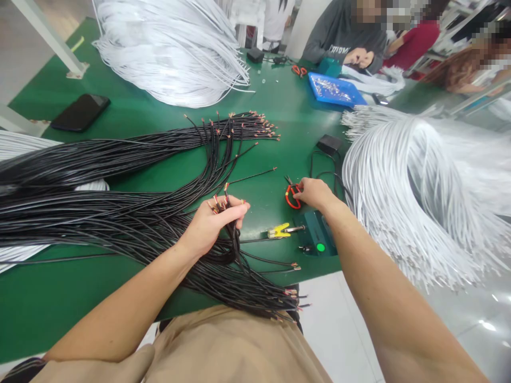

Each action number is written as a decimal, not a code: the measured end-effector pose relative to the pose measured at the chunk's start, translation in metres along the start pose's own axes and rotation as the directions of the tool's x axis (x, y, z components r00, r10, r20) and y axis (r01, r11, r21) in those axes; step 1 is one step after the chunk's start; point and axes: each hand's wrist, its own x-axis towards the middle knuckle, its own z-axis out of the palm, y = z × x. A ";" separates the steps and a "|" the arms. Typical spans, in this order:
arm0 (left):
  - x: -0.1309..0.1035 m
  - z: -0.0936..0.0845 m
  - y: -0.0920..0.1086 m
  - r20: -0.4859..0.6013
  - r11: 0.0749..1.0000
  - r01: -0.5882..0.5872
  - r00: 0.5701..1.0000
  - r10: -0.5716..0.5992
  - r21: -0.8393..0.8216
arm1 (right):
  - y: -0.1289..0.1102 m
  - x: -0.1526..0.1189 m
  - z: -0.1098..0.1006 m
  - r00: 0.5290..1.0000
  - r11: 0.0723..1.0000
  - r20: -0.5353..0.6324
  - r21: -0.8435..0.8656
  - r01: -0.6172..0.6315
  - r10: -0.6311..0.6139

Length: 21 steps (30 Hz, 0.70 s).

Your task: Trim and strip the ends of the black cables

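My left hand [217, 221] is closed around the ends of several black cables [235, 244], whose stripped tips with coloured wires stick up between the fingers. To the right, my right hand [313, 192] has its fingers pressed on a pair of scissors [293, 196] with red handles, lying over the green table. Below the scissors a yellow clip [279, 231] sits beside a small dark green device [317, 234] with a round green spot. More black cables [120, 159] stretch in bundles to the left, their tips pointing right.
White cables lie in a big bundle [171, 48] at the back and another [399, 175] at the right. A phone [80, 112] rests at the left. A blue tray [335, 89] of small parts and a black adapter [329, 144] are farther back. People sit across the table [159, 114].
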 end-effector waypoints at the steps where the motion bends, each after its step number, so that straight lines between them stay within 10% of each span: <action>1: 0.000 0.000 0.000 0.004 1.000 -0.008 1.000 0.008 0.006 | -0.001 0.000 0.001 1.000 1.000 0.000 -0.001 0.002 -0.002; 12: -0.003 0.002 0.002 0.026 0.997 -0.041 0.999 0.039 0.065 | -0.029 -0.030 -0.015 0.987 0.974 -0.138 0.195 0.111 -0.084; 17: -0.003 0.002 0.000 0.007 0.998 -0.015 1.000 0.014 0.060 | -0.049 -0.084 -0.038 0.922 0.575 -0.259 0.724 0.382 -0.287; 21: -0.003 0.002 -0.001 -0.026 0.998 -0.014 1.000 0.015 0.066 | -0.057 -0.123 -0.050 0.830 0.564 -0.246 0.635 0.528 -0.500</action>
